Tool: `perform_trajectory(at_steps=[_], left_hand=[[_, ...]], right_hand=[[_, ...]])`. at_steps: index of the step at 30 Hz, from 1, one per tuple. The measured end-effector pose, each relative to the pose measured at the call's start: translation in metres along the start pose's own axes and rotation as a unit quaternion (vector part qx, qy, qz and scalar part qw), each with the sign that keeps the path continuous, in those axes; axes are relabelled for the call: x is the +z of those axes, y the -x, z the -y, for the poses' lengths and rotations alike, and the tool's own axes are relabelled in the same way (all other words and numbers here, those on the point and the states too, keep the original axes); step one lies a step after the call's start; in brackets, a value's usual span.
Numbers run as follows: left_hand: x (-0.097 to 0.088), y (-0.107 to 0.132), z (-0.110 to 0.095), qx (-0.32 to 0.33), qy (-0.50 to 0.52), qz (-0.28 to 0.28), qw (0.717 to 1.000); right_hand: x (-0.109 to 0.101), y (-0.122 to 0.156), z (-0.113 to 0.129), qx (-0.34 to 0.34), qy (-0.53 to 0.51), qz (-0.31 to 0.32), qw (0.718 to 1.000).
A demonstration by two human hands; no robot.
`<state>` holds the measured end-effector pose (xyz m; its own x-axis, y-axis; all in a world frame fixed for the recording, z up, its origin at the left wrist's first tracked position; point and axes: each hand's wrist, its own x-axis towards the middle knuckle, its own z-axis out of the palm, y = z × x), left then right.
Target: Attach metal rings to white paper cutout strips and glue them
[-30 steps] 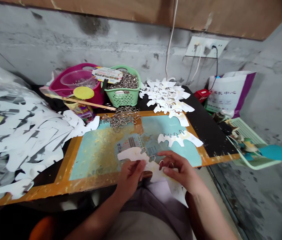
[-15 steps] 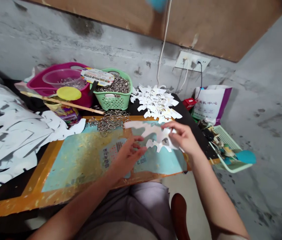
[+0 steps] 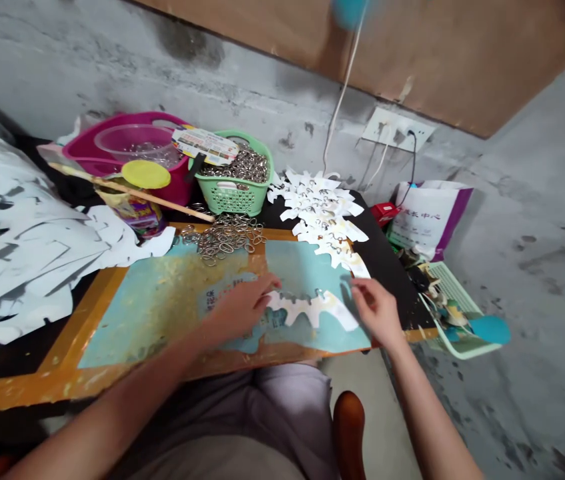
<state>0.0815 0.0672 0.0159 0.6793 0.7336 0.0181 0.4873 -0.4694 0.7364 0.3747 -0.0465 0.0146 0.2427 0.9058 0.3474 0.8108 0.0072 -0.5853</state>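
Note:
A white paper cutout (image 3: 312, 308) with small metal rings along its top edge lies on the blue-and-orange board (image 3: 162, 313) in front of me. My left hand (image 3: 239, 310) rests on the board with its fingertips closed on the cutout's left end. My right hand (image 3: 378, 310) has its fingers curled at the cutout's right end. A loose heap of metal rings (image 3: 227, 237) lies on the board's far edge, a little beyond my left hand.
A green basket (image 3: 235, 183) full of rings and a pink basin (image 3: 127, 150) stand at the wall. Ringed cutouts (image 3: 322, 210) are stacked at the back right, and plain white cutouts (image 3: 17, 233) are piled at the left. A pale green tray (image 3: 457, 317) sits at the right edge.
Both hands lifted the cutout from the near edge, carried it up over the board, then lowered it flat onto the board's blue part. The view has swung a little to the left.

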Motion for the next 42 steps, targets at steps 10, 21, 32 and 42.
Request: perform_trajectory(at_steps=[10,21,32,42], left_hand=[[-0.036,0.039,0.031,-0.002,-0.222,-0.084,0.971],[-0.011,0.0,0.021,-0.021,-0.062,-0.058,0.996],[-0.046,0.05,-0.024,0.256,-0.024,-0.118,0.959],[-0.068,0.07,0.011,-0.045,-0.027,-0.194,0.98]], right_hand=[[0.018,0.076,0.061,-0.046,-0.064,0.132,0.988],[0.026,0.062,0.048,0.045,-0.064,0.109,0.991],[0.033,0.07,0.066,0.03,0.021,0.076,0.996],[0.036,0.092,0.109,0.049,-0.148,0.106,0.982]])
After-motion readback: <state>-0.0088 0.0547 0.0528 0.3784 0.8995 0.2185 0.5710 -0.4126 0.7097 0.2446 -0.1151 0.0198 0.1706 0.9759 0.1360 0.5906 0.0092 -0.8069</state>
